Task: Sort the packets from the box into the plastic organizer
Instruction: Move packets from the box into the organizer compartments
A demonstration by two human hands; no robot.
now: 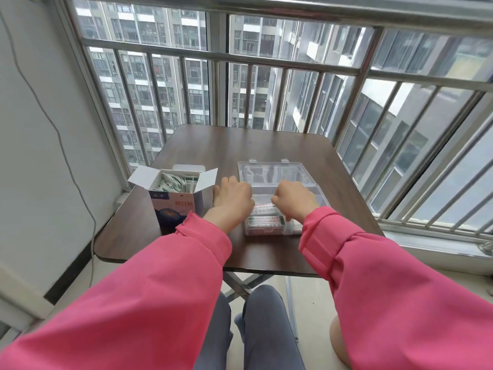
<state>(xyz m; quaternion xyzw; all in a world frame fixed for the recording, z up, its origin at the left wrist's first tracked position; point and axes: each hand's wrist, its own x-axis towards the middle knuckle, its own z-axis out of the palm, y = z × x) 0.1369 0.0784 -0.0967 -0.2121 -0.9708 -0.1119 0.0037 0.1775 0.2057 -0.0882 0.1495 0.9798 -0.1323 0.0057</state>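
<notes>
Both hands work at the near half of the clear plastic organizer (280, 206) on the dark brown wooden table (248, 145). Left hand (232, 198) sits at its left edge, fingers curled; whether it holds anything I cannot tell. Right hand (293, 200) is curled over the compartments, seemingly pinching a packet, though the grip is hidden. At least 2 white-and-green packets (265, 221) already lie in the nearest compartments. Left of the organizer, the open blue-and-white cardboard box (173, 206) looks well stocked with packets, so most sorting seems left.
</notes>
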